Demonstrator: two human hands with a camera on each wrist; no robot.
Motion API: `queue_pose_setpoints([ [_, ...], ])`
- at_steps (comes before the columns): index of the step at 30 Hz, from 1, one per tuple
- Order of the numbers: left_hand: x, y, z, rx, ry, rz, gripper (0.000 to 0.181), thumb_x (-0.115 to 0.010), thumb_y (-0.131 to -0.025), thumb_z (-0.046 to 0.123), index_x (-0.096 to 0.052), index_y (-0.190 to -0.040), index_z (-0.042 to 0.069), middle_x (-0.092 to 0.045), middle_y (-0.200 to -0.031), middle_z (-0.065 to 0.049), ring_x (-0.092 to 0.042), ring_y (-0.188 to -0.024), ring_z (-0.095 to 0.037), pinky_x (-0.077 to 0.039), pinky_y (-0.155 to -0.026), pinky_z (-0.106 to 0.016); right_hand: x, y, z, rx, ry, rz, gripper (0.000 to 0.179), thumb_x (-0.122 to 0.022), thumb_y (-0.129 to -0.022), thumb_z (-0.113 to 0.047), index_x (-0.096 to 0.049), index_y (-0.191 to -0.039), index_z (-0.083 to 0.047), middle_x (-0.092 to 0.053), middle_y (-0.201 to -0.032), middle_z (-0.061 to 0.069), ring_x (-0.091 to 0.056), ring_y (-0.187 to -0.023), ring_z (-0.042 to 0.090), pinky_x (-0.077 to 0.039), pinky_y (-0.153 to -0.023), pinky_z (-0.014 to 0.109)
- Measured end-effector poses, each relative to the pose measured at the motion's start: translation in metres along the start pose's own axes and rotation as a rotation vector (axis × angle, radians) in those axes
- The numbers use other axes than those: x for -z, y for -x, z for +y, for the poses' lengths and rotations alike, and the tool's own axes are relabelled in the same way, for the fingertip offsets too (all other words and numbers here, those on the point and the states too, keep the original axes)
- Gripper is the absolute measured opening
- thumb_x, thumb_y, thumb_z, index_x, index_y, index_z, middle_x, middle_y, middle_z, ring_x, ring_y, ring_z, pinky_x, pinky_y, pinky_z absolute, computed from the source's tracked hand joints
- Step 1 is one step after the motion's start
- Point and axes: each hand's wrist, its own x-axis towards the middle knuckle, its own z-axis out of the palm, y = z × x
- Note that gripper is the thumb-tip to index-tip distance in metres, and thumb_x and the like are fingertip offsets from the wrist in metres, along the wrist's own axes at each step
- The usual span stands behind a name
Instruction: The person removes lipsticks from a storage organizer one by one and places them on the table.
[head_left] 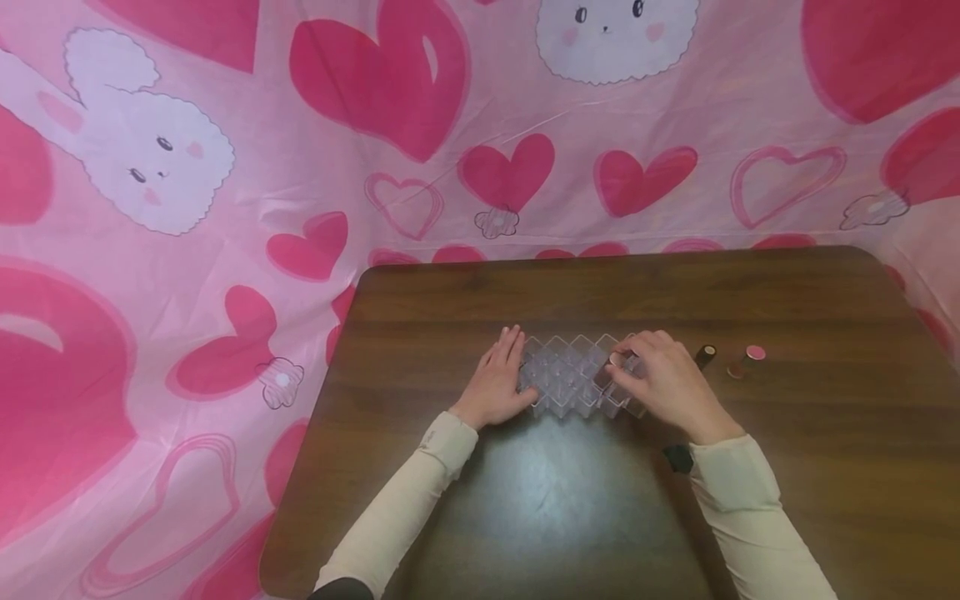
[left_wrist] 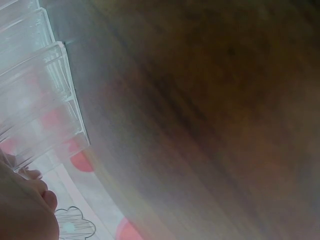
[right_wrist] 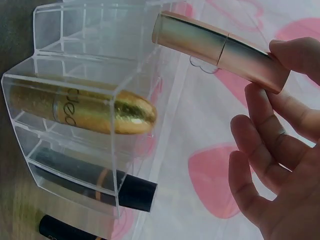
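Pinching a gold-pink lipstick (right_wrist: 220,50) near its upper end, between thumb and fingertips of the right hand (head_left: 663,382); other fingers loosely bent, clear of it. Held at the rim of the clear holder (head_left: 558,379), toward the right-hand part; cannot tell whether yet inside a slot. Pointing lower end down toward holder and table, upper end into the fingers; long axis steep, yet tilted out of line with the seated tubes.

Resting against the holder's left end with the left hand (head_left: 495,379), fingers straight, thumb spread toward the near edge.

Probably about midway through the loading. Done: a gold tube (right_wrist: 85,107) and a black tube (right_wrist: 95,177), both upright in neighbouring slots. Left, seemingly: seating the pinched lipstick, then perhaps the dark tube (head_left: 706,356) and pink-topped tube (head_left: 753,355), both right of the holder on the wooden table (head_left: 555,508).
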Motion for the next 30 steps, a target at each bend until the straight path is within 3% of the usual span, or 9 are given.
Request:
queue_pose_setpoints([
  [7,0.001,0.0,0.001,0.002,0.008,-0.001,0.091,-0.047,-0.079,0.052,0.002,-0.145,0.013,0.008,-0.152,0.0,0.007,-0.139,-0.016,-0.014,-0.112,-0.038,0.005,0.001,0.0,-0.004,-0.021,-0.001,0.012,-0.068,-0.075,-0.02,-0.061,-0.083,-0.014,-0.061,-0.082,0.001,-0.05,-0.086,0.023,-0.037,-0.078,0.047],
  [13,0.001,0.0,0.001,0.006,0.013,-0.003,0.091,-0.047,-0.078,0.051,0.002,-0.145,0.013,0.008,-0.152,0.0,0.006,-0.139,-0.016,-0.014,-0.112,-0.038,0.011,0.003,0.003,0.002,-0.01,0.052,0.013,-0.069,-0.074,-0.019,-0.063,-0.083,-0.012,-0.062,-0.083,0.002,-0.051,-0.085,0.023,-0.037,-0.075,0.044],
  [23,0.0,0.0,0.001,0.016,0.008,-0.006,0.091,-0.048,-0.078,0.051,0.0,-0.145,0.012,0.007,-0.152,-0.001,0.006,-0.139,-0.016,-0.014,-0.112,-0.036,0.029,0.006,0.011,-0.06,0.012,0.099,0.016,-0.068,-0.074,-0.02,-0.064,-0.086,-0.01,-0.061,-0.081,0.003,-0.046,-0.077,0.019,-0.034,-0.067,0.036],
  [30,0.003,0.0,0.003,0.024,0.014,-0.024,0.091,-0.047,-0.078,0.052,0.001,-0.145,0.013,0.008,-0.152,0.001,0.006,-0.139,-0.016,-0.013,-0.112,-0.036,0.042,0.01,0.018,-0.094,0.001,0.12,0.018,-0.068,-0.074,-0.019,-0.063,-0.089,-0.009,-0.061,-0.086,0.005,-0.048,-0.085,0.022,-0.034,-0.07,0.037],
])
